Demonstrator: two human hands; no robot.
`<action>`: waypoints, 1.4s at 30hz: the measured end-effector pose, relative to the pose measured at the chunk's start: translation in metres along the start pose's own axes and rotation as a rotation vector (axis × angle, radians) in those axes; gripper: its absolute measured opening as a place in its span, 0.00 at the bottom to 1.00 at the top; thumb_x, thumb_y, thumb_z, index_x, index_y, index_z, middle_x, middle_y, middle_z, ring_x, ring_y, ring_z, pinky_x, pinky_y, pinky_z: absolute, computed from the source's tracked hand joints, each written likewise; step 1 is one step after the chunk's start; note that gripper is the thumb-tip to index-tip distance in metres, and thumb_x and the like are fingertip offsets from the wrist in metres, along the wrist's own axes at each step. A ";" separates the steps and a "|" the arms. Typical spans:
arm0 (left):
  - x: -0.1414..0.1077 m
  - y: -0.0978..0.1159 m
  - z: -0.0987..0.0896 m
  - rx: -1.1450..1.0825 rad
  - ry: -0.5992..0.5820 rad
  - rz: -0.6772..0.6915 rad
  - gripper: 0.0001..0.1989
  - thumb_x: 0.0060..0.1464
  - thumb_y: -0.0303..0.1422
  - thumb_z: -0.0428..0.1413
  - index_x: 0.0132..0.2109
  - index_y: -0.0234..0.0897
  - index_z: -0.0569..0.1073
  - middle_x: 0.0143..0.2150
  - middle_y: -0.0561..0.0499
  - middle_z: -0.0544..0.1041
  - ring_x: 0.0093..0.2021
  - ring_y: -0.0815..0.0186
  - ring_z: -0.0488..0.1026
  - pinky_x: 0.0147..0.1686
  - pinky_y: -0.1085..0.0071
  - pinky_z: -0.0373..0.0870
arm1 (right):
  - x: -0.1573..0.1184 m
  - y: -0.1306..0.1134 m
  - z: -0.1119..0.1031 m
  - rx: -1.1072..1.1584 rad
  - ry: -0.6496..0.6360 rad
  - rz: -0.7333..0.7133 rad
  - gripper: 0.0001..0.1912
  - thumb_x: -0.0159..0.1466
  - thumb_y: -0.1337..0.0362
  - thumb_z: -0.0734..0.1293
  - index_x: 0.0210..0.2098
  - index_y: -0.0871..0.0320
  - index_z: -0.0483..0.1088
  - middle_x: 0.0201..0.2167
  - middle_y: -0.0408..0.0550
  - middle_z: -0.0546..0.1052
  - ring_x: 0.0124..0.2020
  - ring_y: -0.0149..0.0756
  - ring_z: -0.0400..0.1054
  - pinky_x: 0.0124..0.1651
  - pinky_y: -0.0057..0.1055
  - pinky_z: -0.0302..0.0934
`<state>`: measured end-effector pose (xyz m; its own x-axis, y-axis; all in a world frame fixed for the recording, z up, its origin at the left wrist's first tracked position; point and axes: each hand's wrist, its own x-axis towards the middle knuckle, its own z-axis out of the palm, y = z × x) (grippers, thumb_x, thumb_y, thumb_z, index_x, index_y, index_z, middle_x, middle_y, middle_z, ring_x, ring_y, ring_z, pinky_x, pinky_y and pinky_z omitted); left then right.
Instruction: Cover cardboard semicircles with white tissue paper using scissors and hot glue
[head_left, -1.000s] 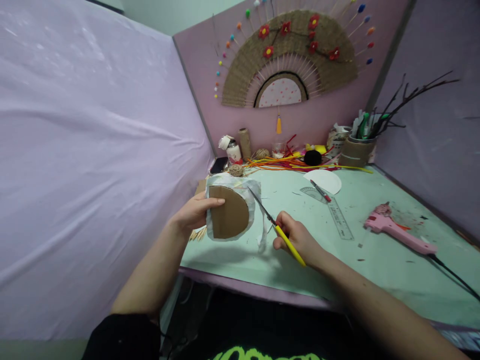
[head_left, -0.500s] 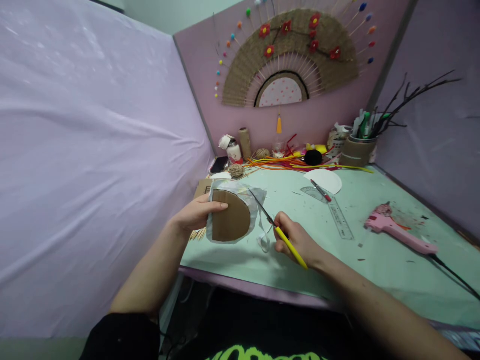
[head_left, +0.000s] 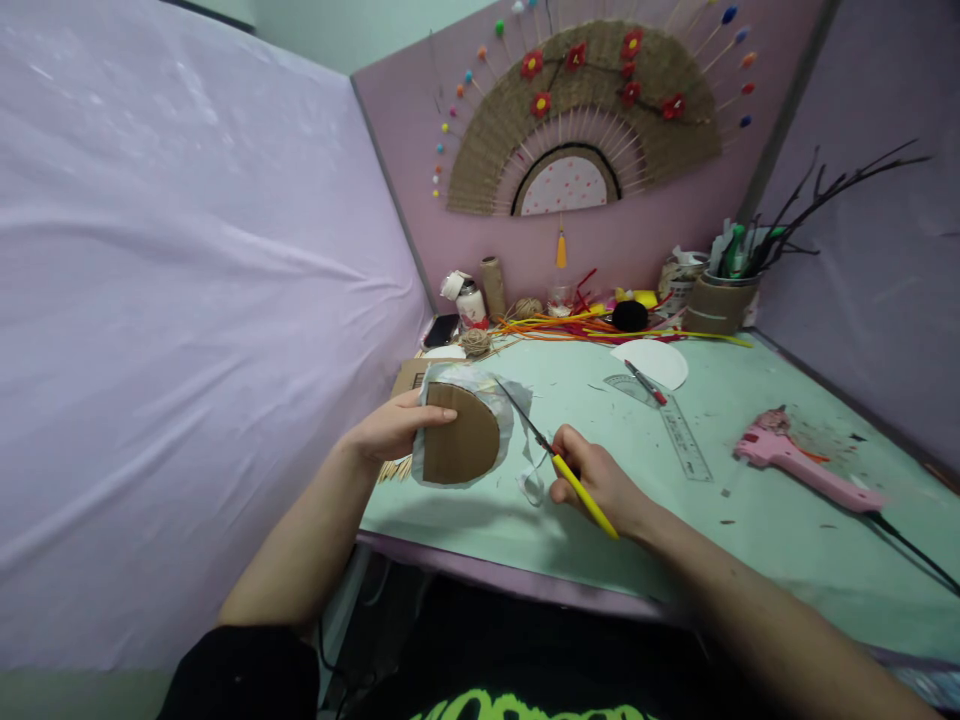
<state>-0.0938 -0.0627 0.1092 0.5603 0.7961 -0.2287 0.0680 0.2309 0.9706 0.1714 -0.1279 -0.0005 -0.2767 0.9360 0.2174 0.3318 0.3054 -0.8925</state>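
Between thumb and fingers, my left hand (head_left: 391, 426) grips a half-round piece of brown cardboard (head_left: 463, 445) with its thumb on top. Pale thin paper or cloth (head_left: 480, 376) lies behind the cardboard and sticks out past its curved edge. My right hand (head_left: 592, 480) is closed round the yellow-handled scissors (head_left: 586, 495). Their dark blades point up and left, at the right border of the pale sheet. A curled, partly cut strip (head_left: 532, 487) of the sheet hangs below the blades, close to my right fingers.
On the right lies a pink glue gun (head_left: 814, 470) with its cord. A clear ruler (head_left: 686, 440), a red-and-black pen (head_left: 645, 382) and a white half-round paper (head_left: 660, 362) lie mid-table. Coloured stems (head_left: 555, 325), twine (head_left: 475, 343) and a can of branches (head_left: 720, 302) stand along the back.
The scissors tips have shifted very slightly left along the sheet's edge. Both hands keep their grip, and the view has moved a little.
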 end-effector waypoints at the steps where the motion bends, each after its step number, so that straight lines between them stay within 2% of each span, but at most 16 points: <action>1: 0.000 0.000 0.000 0.002 -0.002 -0.001 0.20 0.45 0.34 0.67 0.47 0.34 0.78 0.46 0.42 0.81 0.48 0.54 0.76 0.50 0.60 0.68 | 0.000 0.000 0.000 -0.011 0.006 0.004 0.30 0.53 0.33 0.65 0.29 0.52 0.52 0.19 0.35 0.59 0.22 0.30 0.49 0.25 0.28 0.44; 9: -0.002 0.003 -0.002 0.019 0.034 -0.002 0.21 0.41 0.34 0.69 0.45 0.34 0.79 0.45 0.43 0.81 0.46 0.56 0.77 0.47 0.63 0.69 | 0.000 0.000 0.000 -0.060 0.010 0.026 0.30 0.53 0.35 0.66 0.29 0.52 0.52 0.19 0.35 0.58 0.22 0.30 0.49 0.26 0.27 0.44; 13: -0.004 0.004 -0.006 0.068 0.026 -0.024 0.21 0.42 0.35 0.68 0.46 0.34 0.79 0.46 0.43 0.81 0.47 0.54 0.77 0.47 0.63 0.69 | -0.002 -0.001 0.000 -0.049 -0.039 0.008 0.31 0.52 0.33 0.66 0.30 0.52 0.51 0.19 0.34 0.58 0.22 0.30 0.49 0.26 0.28 0.43; 18: -0.006 0.006 -0.009 0.180 -0.031 -0.014 0.19 0.44 0.35 0.67 0.46 0.35 0.79 0.46 0.43 0.81 0.48 0.54 0.76 0.48 0.62 0.68 | -0.003 -0.002 0.000 -0.072 -0.089 -0.005 0.33 0.52 0.29 0.62 0.31 0.51 0.51 0.19 0.35 0.59 0.22 0.31 0.49 0.26 0.28 0.42; 23: -0.005 0.006 -0.011 0.276 -0.109 -0.008 0.16 0.48 0.36 0.65 0.44 0.35 0.79 0.44 0.44 0.81 0.47 0.56 0.76 0.48 0.63 0.68 | -0.003 -0.003 -0.001 -0.113 -0.097 -0.016 0.33 0.52 0.30 0.62 0.31 0.51 0.50 0.20 0.35 0.59 0.22 0.31 0.50 0.26 0.29 0.43; 28: -0.005 0.006 -0.011 0.281 -0.127 -0.029 0.16 0.48 0.37 0.65 0.45 0.36 0.79 0.43 0.45 0.81 0.45 0.59 0.76 0.47 0.65 0.69 | -0.003 -0.003 -0.001 -0.135 -0.110 -0.011 0.32 0.53 0.31 0.63 0.31 0.52 0.51 0.20 0.35 0.59 0.22 0.32 0.50 0.26 0.29 0.43; 42: -0.006 0.002 -0.016 0.240 -0.120 -0.072 0.18 0.48 0.38 0.65 0.46 0.36 0.79 0.46 0.44 0.81 0.46 0.57 0.77 0.46 0.65 0.70 | -0.001 -0.006 -0.002 -0.163 -0.081 0.019 0.32 0.52 0.32 0.65 0.29 0.52 0.52 0.19 0.35 0.61 0.22 0.31 0.51 0.25 0.28 0.45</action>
<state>-0.1102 -0.0582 0.1117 0.6398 0.7073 -0.3006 0.2966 0.1336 0.9456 0.1719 -0.1308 0.0059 -0.3388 0.9267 0.1624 0.4779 0.3182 -0.8188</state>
